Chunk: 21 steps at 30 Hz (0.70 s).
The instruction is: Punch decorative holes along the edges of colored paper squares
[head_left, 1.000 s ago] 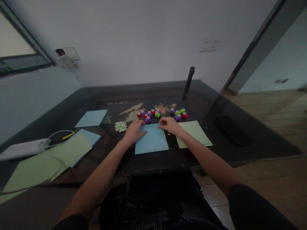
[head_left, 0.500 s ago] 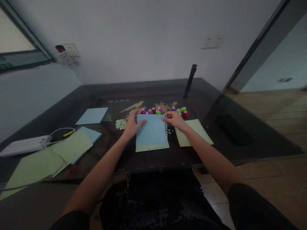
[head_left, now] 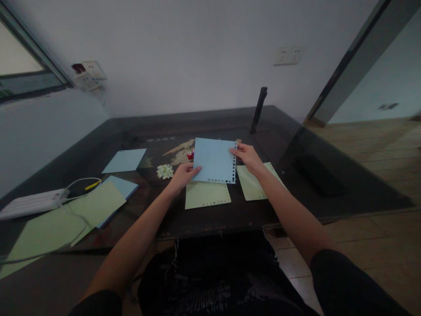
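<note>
left hand [head_left: 183, 176] pinches the lower left corner of the blue sheet [head_left: 213, 159]; right hand [head_left: 248, 156] pinches its right edge, beside the punched holes; both clamped on the paper, hands apart at opposite sides; sheet held up off the dark table [head_left: 230, 217], tilted toward the camera; a second ago it lay flat on the table, half a second ago its far edge was rising, now it is fully lifted, which uncovers a green sheet [head_left: 207, 195] with a punched border lying flat beneath; second green sheet [head_left: 251, 183] just right of it; lifted sheet hides most of the coloured punches, one red punch [head_left: 190, 155] shows at its left edge; pile of paper bits [head_left: 165, 171] near left hand; further left more sheets, a white power strip [head_left: 33, 202]; faint writing on the tabletop too small to read; no brands legible
</note>
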### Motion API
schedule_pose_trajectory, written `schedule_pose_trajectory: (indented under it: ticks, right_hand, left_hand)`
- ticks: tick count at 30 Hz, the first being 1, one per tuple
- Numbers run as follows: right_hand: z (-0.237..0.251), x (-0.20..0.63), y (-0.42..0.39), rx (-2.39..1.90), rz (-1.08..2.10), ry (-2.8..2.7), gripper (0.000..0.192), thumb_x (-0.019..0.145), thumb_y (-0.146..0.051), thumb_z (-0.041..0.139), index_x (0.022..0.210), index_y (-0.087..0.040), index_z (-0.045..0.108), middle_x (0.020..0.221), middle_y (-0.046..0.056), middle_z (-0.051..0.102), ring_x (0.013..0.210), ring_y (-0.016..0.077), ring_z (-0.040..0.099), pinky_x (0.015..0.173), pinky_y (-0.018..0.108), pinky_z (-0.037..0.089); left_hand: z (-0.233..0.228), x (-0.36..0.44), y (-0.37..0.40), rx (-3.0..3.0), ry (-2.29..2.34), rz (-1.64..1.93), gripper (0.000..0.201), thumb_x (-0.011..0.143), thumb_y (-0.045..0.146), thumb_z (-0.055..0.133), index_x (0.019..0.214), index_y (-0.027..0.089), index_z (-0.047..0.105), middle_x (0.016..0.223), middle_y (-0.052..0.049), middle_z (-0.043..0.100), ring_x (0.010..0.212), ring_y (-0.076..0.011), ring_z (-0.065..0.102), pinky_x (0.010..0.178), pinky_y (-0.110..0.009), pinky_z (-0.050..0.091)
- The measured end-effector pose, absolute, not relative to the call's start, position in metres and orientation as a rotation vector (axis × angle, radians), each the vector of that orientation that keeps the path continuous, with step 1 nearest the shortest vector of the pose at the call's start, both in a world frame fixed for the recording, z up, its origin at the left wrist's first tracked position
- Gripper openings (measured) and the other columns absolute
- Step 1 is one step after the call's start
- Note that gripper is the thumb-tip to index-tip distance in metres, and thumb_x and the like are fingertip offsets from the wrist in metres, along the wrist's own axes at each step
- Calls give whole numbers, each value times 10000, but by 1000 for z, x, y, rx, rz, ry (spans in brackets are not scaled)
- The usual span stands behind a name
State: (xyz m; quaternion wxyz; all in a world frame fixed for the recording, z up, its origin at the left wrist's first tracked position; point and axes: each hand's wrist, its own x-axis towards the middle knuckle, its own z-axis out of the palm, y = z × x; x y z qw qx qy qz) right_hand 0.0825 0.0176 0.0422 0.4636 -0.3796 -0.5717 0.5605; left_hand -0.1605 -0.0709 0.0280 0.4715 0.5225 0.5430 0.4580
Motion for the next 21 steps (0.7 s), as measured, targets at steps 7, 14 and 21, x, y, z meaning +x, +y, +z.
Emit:
schedule_pose_trajectory:
  ticks: [7, 14, 21]
  right_hand:
    - [44, 76, 5, -917, 1550, -1614, 242, 644, -326, 748, 812, -169, 675, 858, 76, 701, 765, 179, 634, 739, 337, 525]
    - [45, 76, 5, -1028, 1479, -1687, 197, 661, -309, 731, 773, -161, 664, 798, 79, 689, 675, 157, 608, 615, 303, 513]
    - [44, 75, 3, -953, 1570, -1639, 242, 625, -286, 758, 814, -170, 662, 898, 91, 695, 771, 188, 634, 705, 334, 539]
  left_hand:
    - [29, -161, -70, 1283, 1348, 1290, 418, 668, 479, 699, 897, 130, 677, 764, -54, 714, 653, -174, 630, 586, -268, 478]
    - [32, -158, -71, 1319, 1377, 1317, 394, 682, 482, 684, 869, 136, 674, 732, -44, 701, 652, -183, 620, 563, -271, 461]
    - [28, -159, -70, 1307, 1351, 1351, 346, 691, 444, 685, 859, 143, 665, 742, -46, 702, 624, -162, 606, 596, -283, 473]
